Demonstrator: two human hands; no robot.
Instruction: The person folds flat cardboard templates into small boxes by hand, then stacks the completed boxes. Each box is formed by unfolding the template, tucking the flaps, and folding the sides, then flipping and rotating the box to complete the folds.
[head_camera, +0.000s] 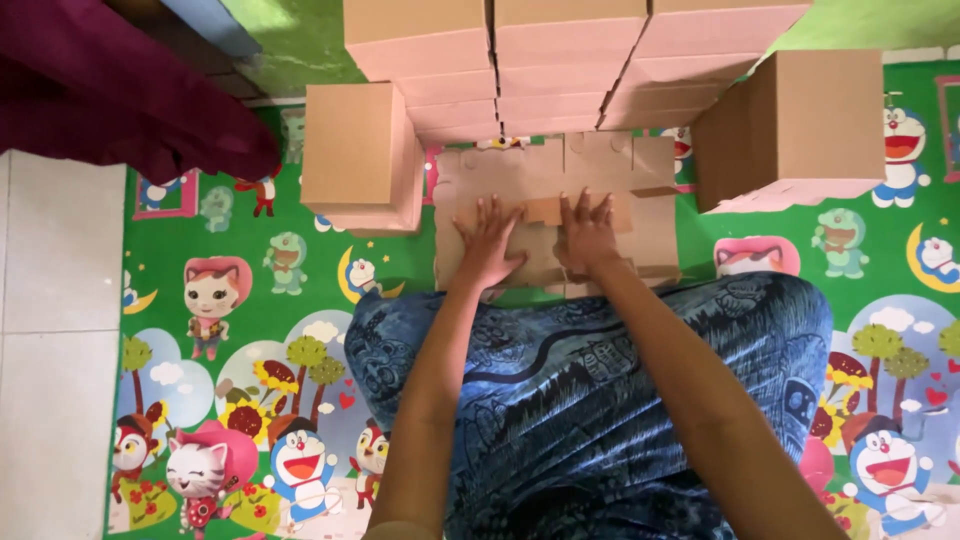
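Observation:
A flat, unfolded brown cardboard box blank (560, 175) lies on the green cartoon floor mat (250, 300) in front of my knees. My left hand (487, 245) presses on it palm down, fingers spread. Beside it my right hand (585, 232) also presses flat on the cardboard, fingers apart. The two hands almost touch near the blank's middle flap. My lap is covered by blue patterned cloth (600, 400).
Folded cardboard boxes stand around the blank: a stack (360, 150) at the left, another stack (800, 130) at the right, and rows of boxes (560, 60) behind. Dark maroon fabric (120, 90) hangs at the upper left. White floor tiles (55, 300) border the mat's left edge.

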